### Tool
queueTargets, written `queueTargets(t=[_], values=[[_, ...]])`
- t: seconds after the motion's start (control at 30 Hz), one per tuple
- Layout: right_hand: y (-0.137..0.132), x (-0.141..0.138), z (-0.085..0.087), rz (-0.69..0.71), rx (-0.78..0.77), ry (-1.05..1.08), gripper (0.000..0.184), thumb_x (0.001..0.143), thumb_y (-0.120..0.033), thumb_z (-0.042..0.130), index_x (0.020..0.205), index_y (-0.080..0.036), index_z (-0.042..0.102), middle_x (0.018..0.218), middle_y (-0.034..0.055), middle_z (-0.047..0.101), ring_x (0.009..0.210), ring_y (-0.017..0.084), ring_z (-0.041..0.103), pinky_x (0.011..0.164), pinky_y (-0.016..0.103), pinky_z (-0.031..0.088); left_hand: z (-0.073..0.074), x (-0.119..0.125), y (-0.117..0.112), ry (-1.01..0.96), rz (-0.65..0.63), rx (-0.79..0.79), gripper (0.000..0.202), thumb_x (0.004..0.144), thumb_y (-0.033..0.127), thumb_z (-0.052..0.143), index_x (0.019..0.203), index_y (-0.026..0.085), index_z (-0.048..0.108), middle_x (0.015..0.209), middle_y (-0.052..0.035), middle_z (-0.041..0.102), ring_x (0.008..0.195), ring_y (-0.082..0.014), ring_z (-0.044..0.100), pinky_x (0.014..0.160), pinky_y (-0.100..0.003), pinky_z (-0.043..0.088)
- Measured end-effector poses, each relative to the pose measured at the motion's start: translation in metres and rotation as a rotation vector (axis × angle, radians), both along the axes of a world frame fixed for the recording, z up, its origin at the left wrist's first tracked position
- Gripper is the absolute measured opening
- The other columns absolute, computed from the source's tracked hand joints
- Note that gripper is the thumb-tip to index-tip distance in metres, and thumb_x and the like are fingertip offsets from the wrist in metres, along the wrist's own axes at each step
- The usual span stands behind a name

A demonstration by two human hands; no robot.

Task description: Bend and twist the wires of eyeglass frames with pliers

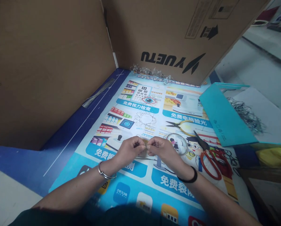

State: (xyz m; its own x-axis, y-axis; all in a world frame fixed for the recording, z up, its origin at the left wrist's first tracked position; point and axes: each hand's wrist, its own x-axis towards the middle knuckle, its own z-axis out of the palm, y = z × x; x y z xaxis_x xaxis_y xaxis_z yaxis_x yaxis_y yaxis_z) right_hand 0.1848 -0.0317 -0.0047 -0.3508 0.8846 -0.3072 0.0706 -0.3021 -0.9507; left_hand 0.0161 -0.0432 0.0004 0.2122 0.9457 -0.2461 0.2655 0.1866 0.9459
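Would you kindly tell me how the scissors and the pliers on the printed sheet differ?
The scissors have red handles, while the pliers have yellow ones. The scissors look larger than the pliers. The scissors' blades look closed together, whereas the pliers' tips stand slightly apart. Both have dark heads and lie on the printed sheet.

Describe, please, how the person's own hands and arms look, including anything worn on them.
Both the left hand and the right hand are without gloves, and no sleeves cover the forearms. A shiny silver-coloured bangle circles the left wrist; a plain black band circles the right. A dark garment shows at the bottom edge.
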Motion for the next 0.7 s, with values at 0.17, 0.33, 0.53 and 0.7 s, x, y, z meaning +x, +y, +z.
queueTargets(t=[0.17,0.33,0.53,0.7], values=[[0.003,0.004,0.001,0.08,0.066,-0.068,0.015,0.075,-0.033,0.061,0.076,-0.018,0.059,0.062,-0.003,0.058,0.058,0.011,0.057,0.057,0.024,0.046,0.0,-0.005,0.003,0.032,-0.009,0.048,0.011,0.077,0.025,0.057,0.072,0.016,0.055,0.061,0.003,0.054,0.056,-0.0094,0.051,0.053,-0.02,0.04],[0.004,0.015,0.024,0.305,0.594,-0.592,0.015,0.084,-0.017,0.049,0.077,-0.018,0.062,0.081,0.0017,0.064,0.077,0.013,0.058,0.07,0.025,0.041,0.003,-0.023,0.019,0.217,0.066,0.189,0.009,0.077,0.024,0.055,0.073,0.017,0.057,0.066,0.002,0.058,0.059,-0.0098,0.051,0.054,-0.02,0.039],[-0.015,0.015,0.04,0.749,0.959,-1.2,0.012,0.076,-0.004,0.054,0.08,-0.014,0.059,0.082,0.0086,0.06,0.076,0.02,0.055,0.059,0.029,0.038,-0.005,-0.038,0.045,0.572,0.079,0.411,0.007,0.076,0.017,0.052,0.074,0.018,0.059,0.069,0.0008,0.059,0.065,-0.0123,0.055,0.059,-0.022,0.04],[-0.027,0.003,0.024,0.71,1.196,-1.323,0.016,0.072,0.001,0.05,0.074,-0.014,0.057,0.072,0.0102,0.057,0.064,0.021,0.052,0.048,0.029,0.03,-0.007,-0.034,0.05,0.715,0.019,0.524,0.009,0.076,0.012,0.05,0.075,0.017,0.058,0.07,-0.0007,0.056,0.066,-0.0137,0.053,0.06,-0.023,0.038]])
